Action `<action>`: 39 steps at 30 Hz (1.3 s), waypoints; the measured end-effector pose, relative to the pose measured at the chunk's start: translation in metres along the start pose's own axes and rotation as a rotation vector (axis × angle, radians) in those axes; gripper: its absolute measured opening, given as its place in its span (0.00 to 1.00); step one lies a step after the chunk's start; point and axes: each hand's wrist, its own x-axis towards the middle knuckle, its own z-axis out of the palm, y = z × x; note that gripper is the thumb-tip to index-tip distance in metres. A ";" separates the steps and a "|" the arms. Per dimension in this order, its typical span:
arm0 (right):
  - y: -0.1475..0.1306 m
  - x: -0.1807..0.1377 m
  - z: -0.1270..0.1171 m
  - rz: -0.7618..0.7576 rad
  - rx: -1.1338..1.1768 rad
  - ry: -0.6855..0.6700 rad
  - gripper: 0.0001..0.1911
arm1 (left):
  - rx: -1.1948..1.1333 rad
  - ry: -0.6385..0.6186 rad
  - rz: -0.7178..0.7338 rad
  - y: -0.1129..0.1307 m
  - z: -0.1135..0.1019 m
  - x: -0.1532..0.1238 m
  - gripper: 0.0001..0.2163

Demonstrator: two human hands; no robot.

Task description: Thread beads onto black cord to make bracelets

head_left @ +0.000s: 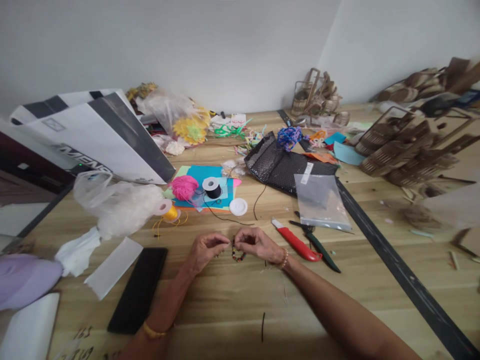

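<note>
A small beaded bracelet [238,258] of dark and coloured beads hangs in a curve just above the table, between my two hands. My right hand [258,245] pinches it from above with thumb and forefinger. My left hand [208,249] is closed in a pinch too, close by on the left. Small beads show under its fingertips, though the exact spot it grips is hidden. Right of my right hand lie a red utility knife [298,242] and dark green-handled pliers [322,248]. Beyond my hands is a white round lid [238,206].
A black thread spool [212,188] and pink yarn [184,187] sit on coloured paper, with a yellow thread spool [168,211] nearby. A black phone-like slab [138,290] lies left. Black bubble mailer [277,165], clear bag [322,200] and wooden baskets [397,145] stand right.
</note>
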 end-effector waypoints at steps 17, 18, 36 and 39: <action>0.001 0.000 0.000 -0.009 -0.016 -0.011 0.17 | -0.055 -0.035 0.029 0.006 0.003 -0.001 0.07; 0.002 0.000 0.000 -0.008 -0.019 -0.012 0.18 | -0.058 -0.033 0.030 0.006 0.004 -0.001 0.07; 0.004 0.002 -0.002 -0.007 -0.037 -0.033 0.17 | -0.051 0.017 -0.032 0.004 0.008 -0.002 0.06; 0.003 0.002 -0.002 -0.008 -0.041 -0.033 0.17 | -0.042 -0.002 -0.031 0.004 0.007 -0.002 0.06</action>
